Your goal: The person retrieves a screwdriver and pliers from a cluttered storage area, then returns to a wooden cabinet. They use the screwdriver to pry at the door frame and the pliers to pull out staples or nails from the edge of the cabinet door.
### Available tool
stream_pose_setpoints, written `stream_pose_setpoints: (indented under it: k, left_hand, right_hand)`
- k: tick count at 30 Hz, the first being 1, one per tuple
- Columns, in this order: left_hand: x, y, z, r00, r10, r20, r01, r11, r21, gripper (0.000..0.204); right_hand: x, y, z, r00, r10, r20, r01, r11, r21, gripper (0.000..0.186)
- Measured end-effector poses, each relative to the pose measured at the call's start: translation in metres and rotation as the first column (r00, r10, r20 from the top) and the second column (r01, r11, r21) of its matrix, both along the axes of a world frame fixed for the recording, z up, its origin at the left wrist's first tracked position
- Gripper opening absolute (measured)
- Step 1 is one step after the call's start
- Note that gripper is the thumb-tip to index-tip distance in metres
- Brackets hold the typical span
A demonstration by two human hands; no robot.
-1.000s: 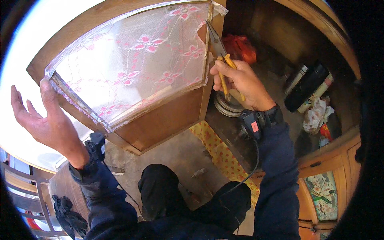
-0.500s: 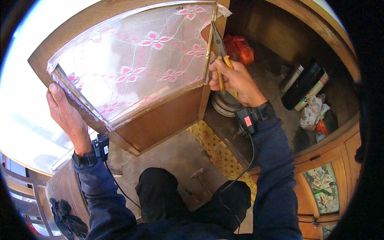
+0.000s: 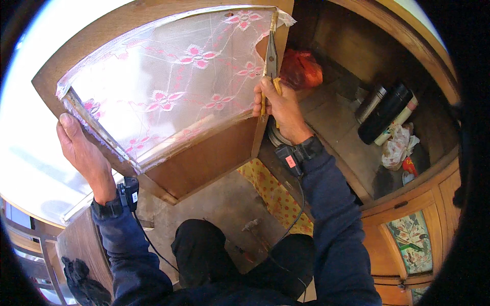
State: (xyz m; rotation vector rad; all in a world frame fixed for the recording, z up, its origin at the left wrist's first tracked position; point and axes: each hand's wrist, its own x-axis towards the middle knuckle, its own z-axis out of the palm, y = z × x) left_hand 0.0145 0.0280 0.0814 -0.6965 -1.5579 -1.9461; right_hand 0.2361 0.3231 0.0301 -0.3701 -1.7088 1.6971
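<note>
A wooden cabinet door (image 3: pixel 204 157) stands tilted before me, its opening covered by white mesh cloth (image 3: pixel 196 56) with pink flowers. My left hand (image 3: pixel 86 153) grips the door's left edge, thumb in front and fingers hidden behind. In my right hand (image 3: pixel 284 108) are pliers (image 3: pixel 272 58) with yellow handles, held jaws up. The jaw tips meet the thin wood strip (image 3: pixel 274 21) along the cloth's right side, near the upper corner; whether they pinch it I cannot tell. Beside the jaws the cloth has a torn gap.
Behind the door, the open cabinet holds a red plastic bag (image 3: pixel 302 69), a black flask (image 3: pixel 385 112), a silver flask (image 3: pixel 371 104) and a crumpled white bag (image 3: pixel 398 148). What looks like a hammer (image 3: pixel 252 225) lies on the floor by my knees. Patterned yellow cloth (image 3: pixel 275 196) hangs below the cabinet.
My right hand has shifted left with the pliers, which now stand more upright against the wood strip. The left hand keeps its hold, and the door has moved slightly.
</note>
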Motion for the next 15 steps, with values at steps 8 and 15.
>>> stream_pose_setpoints:
  k: [8, 15]
  left_hand:
    - [0.002, -0.002, -0.001, 1.000, 0.028, -0.009, -0.028, 0.999, -0.027, 0.044]
    - [0.001, -0.003, -0.002, 1.000, -0.021, -0.016, 0.021, 1.000, 0.003, 0.047]
  right_hand:
    - [-0.013, 0.006, -0.010, 0.996, -0.065, -0.063, 0.067, 0.998, 0.017, 0.038]
    - [-0.015, -0.007, -0.008, 0.988, -0.115, -0.098, 0.116, 0.993, -0.002, 0.040]
